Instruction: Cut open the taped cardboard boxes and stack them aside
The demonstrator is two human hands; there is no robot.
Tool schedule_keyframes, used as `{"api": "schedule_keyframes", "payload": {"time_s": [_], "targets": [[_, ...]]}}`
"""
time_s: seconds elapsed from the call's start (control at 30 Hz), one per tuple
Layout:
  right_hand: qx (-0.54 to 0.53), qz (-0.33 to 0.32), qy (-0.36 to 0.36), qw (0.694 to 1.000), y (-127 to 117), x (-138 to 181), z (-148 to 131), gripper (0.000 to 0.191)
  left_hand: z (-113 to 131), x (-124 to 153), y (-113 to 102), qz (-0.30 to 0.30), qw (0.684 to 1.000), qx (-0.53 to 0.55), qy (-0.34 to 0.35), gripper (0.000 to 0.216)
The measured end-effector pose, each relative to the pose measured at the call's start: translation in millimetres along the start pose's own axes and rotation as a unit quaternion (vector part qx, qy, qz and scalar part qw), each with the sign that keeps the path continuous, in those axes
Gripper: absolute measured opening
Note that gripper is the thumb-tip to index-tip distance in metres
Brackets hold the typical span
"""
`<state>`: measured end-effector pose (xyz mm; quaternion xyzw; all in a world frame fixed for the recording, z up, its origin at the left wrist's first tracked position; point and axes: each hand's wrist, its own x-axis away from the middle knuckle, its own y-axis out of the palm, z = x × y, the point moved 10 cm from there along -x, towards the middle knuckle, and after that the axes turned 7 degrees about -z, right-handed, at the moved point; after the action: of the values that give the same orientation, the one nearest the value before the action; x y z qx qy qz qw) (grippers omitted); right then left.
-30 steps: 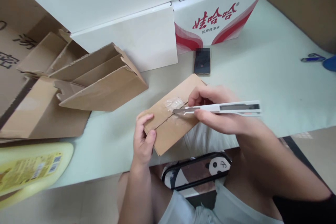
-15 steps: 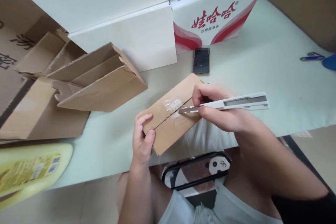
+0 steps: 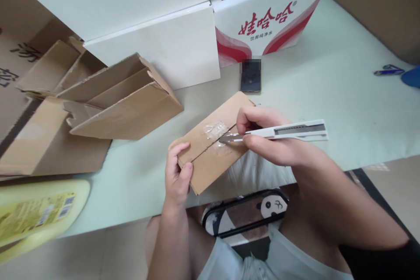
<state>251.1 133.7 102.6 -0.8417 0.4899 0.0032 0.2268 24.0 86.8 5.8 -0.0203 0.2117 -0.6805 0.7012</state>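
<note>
A small brown cardboard box [image 3: 206, 170] lies tilted at the near edge of the table, a dark seam running along its top. Clear tape [image 3: 215, 130], wrinkled and partly torn, straddles the seam near the middle. My left hand [image 3: 178, 173] is closed on the box's left end, thumb on top. Between the thumb and fingers of my right hand [image 3: 262, 133] is a white utility knife [image 3: 298, 131]. Its blade is out, and the tip touches the tape at the seam. My right hand hides the far right part of the box.
Behind the box lies a dark phone [image 3: 251, 79], before a white carton with red lettering [image 3: 262, 30]. Opened cardboard boxes [image 3: 131, 116] stand at the left, with a yellow bottle [image 3: 42, 212] in front. Blue-handled scissors [image 3: 390, 71] lie at the far right.
The knife and my right hand have shifted slightly left, bringing the blade tip onto the seam. My left hand keeps its hold on the box.
</note>
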Motion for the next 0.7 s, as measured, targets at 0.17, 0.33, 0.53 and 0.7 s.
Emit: {"api": "schedule_keyframes", "payload": {"time_s": [0.17, 0.33, 0.53, 0.7], "targets": [[-0.003, -0.006, 0.010, 1.000, -0.3, 0.0, 2.4, 0.007, 0.8, 0.6, 0.5, -0.003, 1.000, 0.009, 0.010, 0.039], [0.001, -0.012, 0.011, 1.000, 0.2, 0.3, 3.0, 0.007, 1.1, 0.7, 0.1, 0.002, 1.000, 0.011, 0.006, 0.039], [-0.002, -0.010, 0.011, 1.000, 0.4, 0.4, 3.8, 0.007, 0.8, -0.1, -0.2, 0.004, 1.000, 0.003, -0.001, 0.042], [-0.001, -0.011, 0.009, 1.000, 0.6, 0.8, 3.7, 0.007, 3.0, -0.4, -0.3, 0.009, 1.000, 0.007, 0.003, 0.041]]}}
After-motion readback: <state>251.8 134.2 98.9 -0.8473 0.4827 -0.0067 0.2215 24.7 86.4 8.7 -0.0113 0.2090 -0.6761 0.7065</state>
